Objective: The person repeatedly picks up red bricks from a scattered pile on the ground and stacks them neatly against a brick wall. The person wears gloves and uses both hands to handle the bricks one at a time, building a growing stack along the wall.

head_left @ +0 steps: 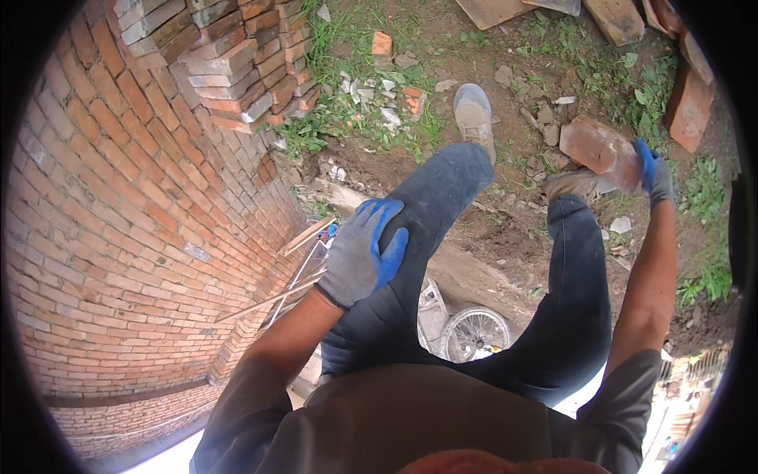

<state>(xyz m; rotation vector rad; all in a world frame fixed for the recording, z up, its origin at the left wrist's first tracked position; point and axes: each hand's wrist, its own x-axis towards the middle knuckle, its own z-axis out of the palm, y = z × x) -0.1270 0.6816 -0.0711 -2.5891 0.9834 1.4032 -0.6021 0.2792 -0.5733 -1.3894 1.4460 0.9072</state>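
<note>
My left hand (365, 251), in a grey glove with blue fingers, rests flat on my left thigh and holds nothing. My right hand (654, 172), in the same kind of glove, reaches out to the right and grips the edge of a reddish brick (602, 150) just above the ground beside my right foot (570, 183). My left foot (475, 117) in a grey shoe is planted further ahead on the dirt. Dark trousers cover both legs.
A curved red brick wall (134, 229) fills the left side, with a stepped stack of bricks (237, 63) at its top. More loose bricks (688, 107) lie on grass and dirt at the upper right. A wheel (474, 332) and metal frame show far below.
</note>
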